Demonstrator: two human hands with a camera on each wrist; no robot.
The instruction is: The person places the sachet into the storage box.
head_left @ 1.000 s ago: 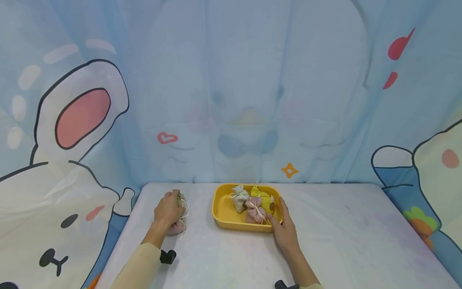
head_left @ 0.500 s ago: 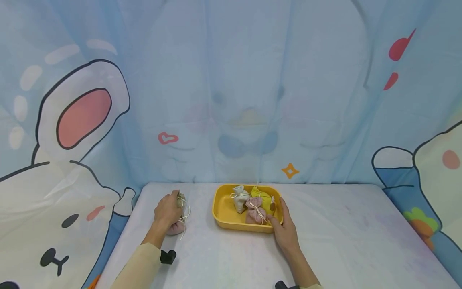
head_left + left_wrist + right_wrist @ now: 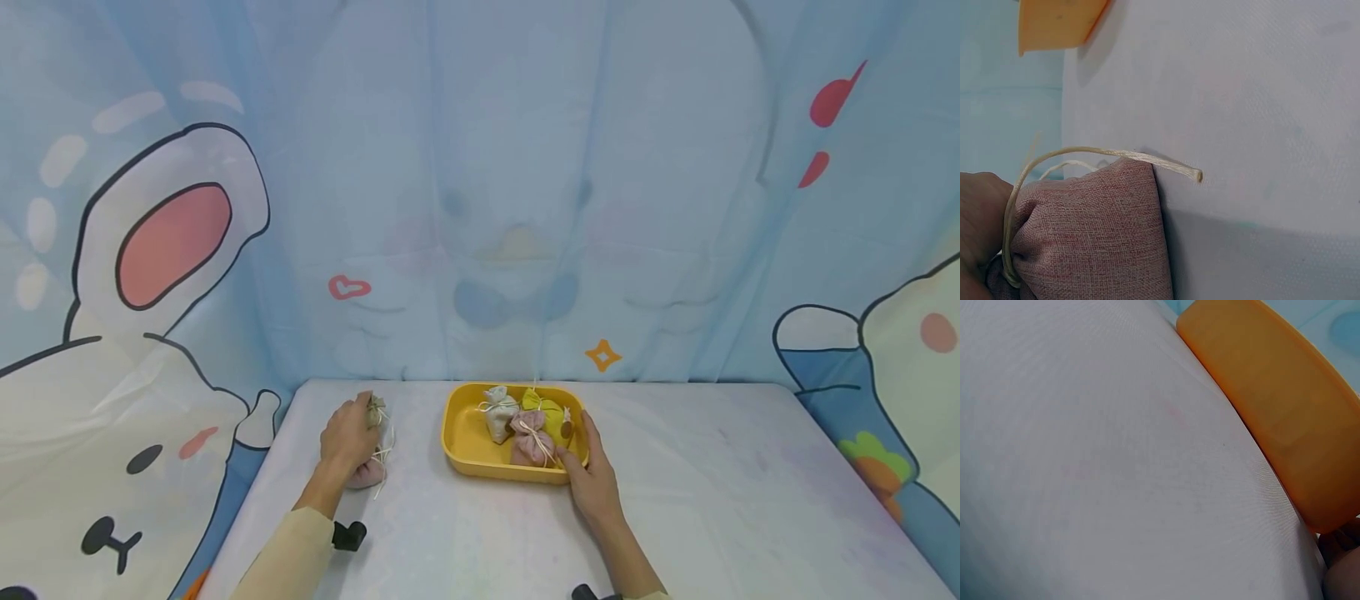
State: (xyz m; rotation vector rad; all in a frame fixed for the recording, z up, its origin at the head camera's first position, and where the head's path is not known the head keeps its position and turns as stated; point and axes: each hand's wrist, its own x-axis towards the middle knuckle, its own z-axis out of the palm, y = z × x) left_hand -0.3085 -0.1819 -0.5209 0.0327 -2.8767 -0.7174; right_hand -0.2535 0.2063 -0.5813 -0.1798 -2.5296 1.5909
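Note:
At the table's left my left hand (image 3: 348,435) grips a pink drawstring pouch (image 3: 367,473) near its tied neck. A green pouch top (image 3: 376,408) shows beyond the fingers. In the left wrist view the pink pouch (image 3: 1094,234) lies on its side with its cream cord (image 3: 1104,152) looping out; the fingertips are hidden. My right hand (image 3: 592,471) holds the right front corner of a yellow tray (image 3: 468,461), thumb at the front and fingers along the right side. Inside sit a white pouch (image 3: 498,417), a yellow pouch (image 3: 553,421) and a pink pouch (image 3: 532,442).
A white table (image 3: 720,492) carries everything, with a light blue cartoon curtain (image 3: 517,192) rising behind its far edge. The tray's outer wall (image 3: 1279,406) stands on the tabletop in the right wrist view. Black wrist mounts (image 3: 348,534) stick out by the forearms.

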